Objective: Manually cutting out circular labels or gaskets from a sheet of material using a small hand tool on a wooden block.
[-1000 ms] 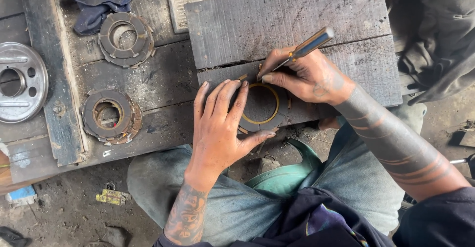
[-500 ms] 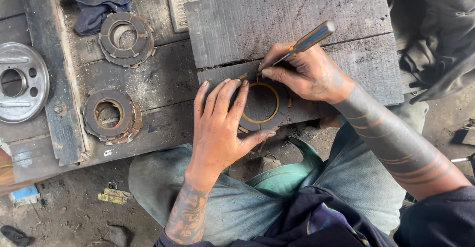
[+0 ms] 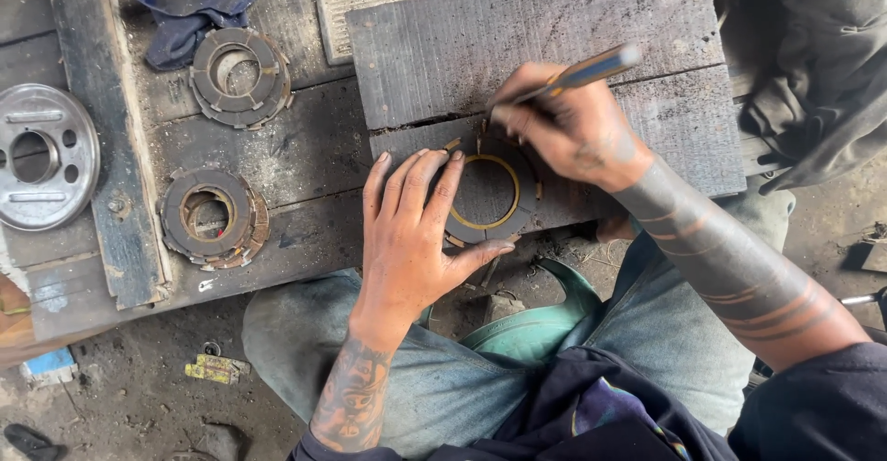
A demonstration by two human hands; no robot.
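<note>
While I'm looking down from the head camera, my left hand [image 3: 413,232] is lying flat, fingers spread and extended, palm pressing on the left side of a dark ring-shaped friction plate [image 3: 487,195] with a brass-coloured inner edge; the hand isn't closing around anything, just pinning the plate down; the plate is lying flat on a grey wooden board [image 3: 536,45], near the board's front edge, directly above my knees; my right hand [image 3: 565,128] is clamping a slim tool [image 3: 584,74] with a blue-and-yellow handle, fingers curling tight around the shaft; the tool is tilting, handle pointing up and right, tip reaching down to the plate's upper rim; I can't tell exactly where the tip is touching, since the fingers are hiding it; the two hands are sitting close together, either side of the plate, not touching each other.

To the left on the plank bench [image 3: 305,147], two stacks of similar toothed rings are sitting well apart from the plate; one stack [image 3: 240,75] is sitting further back beside a dark blue rag [image 3: 199,4]; the other stack [image 3: 213,217] is sitting nearer the front; a round silver metal cover [image 3: 42,156] with a centre hole is lying at the far left edge; my jeans [image 3: 443,387] are filling the lower frame.
</note>
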